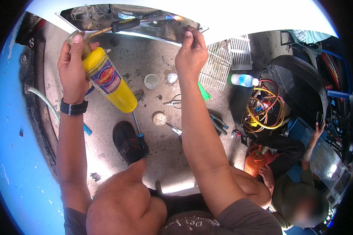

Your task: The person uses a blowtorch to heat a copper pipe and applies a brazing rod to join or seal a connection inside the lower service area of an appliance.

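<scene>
My left hand (75,58) grips the brass-coloured head (87,41) of a blow torch on a yellow gas cylinder (117,94). The torch's dark handle (123,25) and metal tube reach rightward into an opening (98,13) in a white panel (262,17). A small orange glow (178,18) shows near the tube's tip. My right hand (192,53) is raised at the opening's right edge, just below the glow, its thumb and forefinger pinched on something thin that I cannot make out.
Screwdriver (139,135), scissors (174,129), pliers (219,123) and small containers (152,81) lie on concrete. Rightward are white grilles (241,53), a bottle (242,80), a black bag (286,78) with hoses, an orange cylinder (254,160) and another seated person (298,180). A blue surface (19,149) stands left.
</scene>
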{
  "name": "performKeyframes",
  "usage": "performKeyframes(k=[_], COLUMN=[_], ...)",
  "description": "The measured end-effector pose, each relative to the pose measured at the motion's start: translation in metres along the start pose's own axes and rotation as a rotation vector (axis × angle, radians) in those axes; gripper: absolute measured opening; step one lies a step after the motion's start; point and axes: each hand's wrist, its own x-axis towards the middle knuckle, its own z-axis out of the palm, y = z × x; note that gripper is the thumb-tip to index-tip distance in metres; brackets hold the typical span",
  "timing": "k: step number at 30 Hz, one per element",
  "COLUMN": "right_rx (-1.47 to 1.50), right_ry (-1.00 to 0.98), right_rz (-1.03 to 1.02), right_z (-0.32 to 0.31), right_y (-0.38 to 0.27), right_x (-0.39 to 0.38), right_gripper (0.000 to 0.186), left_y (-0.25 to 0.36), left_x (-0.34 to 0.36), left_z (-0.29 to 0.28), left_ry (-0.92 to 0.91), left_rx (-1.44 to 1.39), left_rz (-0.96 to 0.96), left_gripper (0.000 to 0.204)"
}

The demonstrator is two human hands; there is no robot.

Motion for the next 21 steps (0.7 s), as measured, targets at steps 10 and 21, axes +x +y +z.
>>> performKeyframes(k=[10, 21], right_rx=[-0.031, -0.052], right_ry=[-0.036, -0.041], right_rz=[0.023, 0.006], right_z=[-0.002, -0.0024], right_y=[0.0024, -0.0008], right_x=[-0.0008, -0.0001], right_gripper=[0.02, 0.019], left_y=[-0.0046, 0.0005], left_x=[0.0006, -0.0042], left_z=[-0.0025, -0.0013], left_ry=[0.004, 0.001], left_rx=[0.008, -0.028], left_rz=[-0.006, -0.009], left_gripper=[0.035, 0.035])
